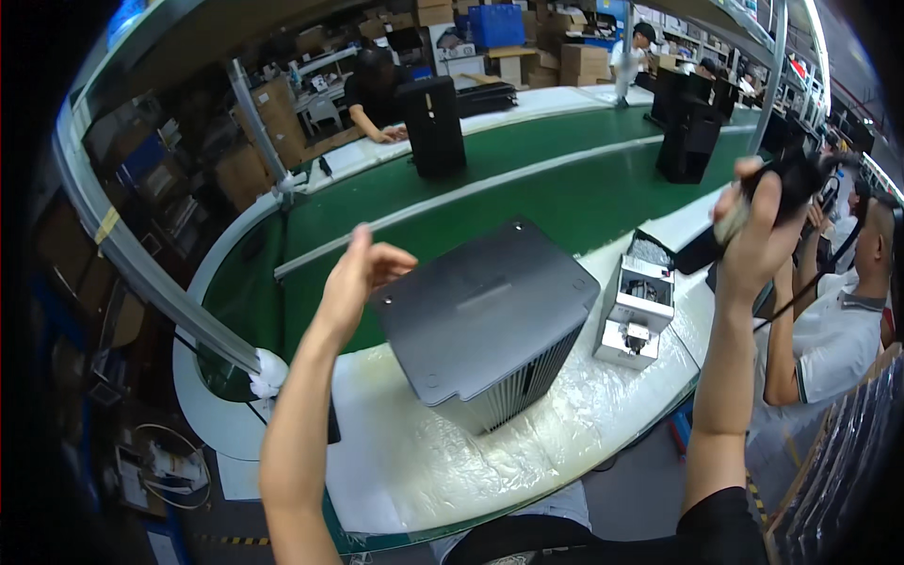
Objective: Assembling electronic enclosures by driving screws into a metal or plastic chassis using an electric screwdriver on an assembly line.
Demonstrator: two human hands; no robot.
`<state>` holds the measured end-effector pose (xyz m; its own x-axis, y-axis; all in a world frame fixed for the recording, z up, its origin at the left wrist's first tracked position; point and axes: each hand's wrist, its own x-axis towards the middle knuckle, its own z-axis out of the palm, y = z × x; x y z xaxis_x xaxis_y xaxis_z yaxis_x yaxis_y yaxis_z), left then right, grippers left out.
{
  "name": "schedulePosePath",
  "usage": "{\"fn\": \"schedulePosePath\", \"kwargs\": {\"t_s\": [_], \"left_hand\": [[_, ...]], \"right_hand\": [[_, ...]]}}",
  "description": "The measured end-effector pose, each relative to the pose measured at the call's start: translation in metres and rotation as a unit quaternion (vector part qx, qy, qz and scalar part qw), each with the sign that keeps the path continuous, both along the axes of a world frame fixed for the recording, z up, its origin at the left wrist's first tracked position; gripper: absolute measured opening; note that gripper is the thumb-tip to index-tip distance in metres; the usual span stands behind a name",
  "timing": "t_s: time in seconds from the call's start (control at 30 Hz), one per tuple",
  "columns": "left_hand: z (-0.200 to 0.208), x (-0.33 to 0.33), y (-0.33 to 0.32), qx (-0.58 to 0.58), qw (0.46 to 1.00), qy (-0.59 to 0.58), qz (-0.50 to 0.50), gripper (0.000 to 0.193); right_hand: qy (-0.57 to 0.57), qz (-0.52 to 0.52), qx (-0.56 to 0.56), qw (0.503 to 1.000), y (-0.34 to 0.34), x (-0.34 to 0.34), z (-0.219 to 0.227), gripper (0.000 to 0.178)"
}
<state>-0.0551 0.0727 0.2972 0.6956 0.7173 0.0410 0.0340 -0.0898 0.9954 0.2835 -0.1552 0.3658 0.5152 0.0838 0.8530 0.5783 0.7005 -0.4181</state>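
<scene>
A large dark grey box-shaped housing point(490, 306) with ribbed sides stands in front of me on the film-covered bench edge. Small fasteners or holes sit at the corners of its flat top. My left hand point(358, 278) is by the housing's left corner, fingers apart and holding nothing; I cannot tell whether it touches the housing. Raised at the right, my right hand point(761, 226) is closed around a dark hand-held tool point(789, 184). The tool is blurred, and its exact kind does not show. Right of the housing are small open metal boxes point(629, 341) with small parts inside.
A green conveyor point(546, 184) curves past the bench, carrying a tall black housing point(433, 127) and more dark units point(692, 141) farther right. Across it, a person point(372, 94) reaches toward the belt. Close on my right stands another person point(829, 320). Metal posts point(254, 122) rise beside the line.
</scene>
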Motion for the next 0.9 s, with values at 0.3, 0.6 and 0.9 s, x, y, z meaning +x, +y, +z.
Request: {"fn": "schedulePosePath", "kwargs": {"t_s": [0.3, 0.6, 0.9], "left_hand": [[-0.126, 0.001, -0.061, 0.213, 0.91, -0.096, 0.343, 0.053], [-0.029, 0.057, -0.047, 0.123, 0.96, 0.146, 0.205, 0.076], [-0.066, 0.123, -0.028, 0.259, 0.93, 0.248, 0.084, 0.047]], "right_hand": [[0.13, -0.092, -0.143, 0.977, 0.006, 0.047, -0.174, 0.046], [0.065, -0.146, -0.256, 0.953, -0.001, 0.032, -0.173, 0.04], [0.061, 0.027, -0.059, 0.996, -0.02, -0.034, -0.053, 0.022]]}}
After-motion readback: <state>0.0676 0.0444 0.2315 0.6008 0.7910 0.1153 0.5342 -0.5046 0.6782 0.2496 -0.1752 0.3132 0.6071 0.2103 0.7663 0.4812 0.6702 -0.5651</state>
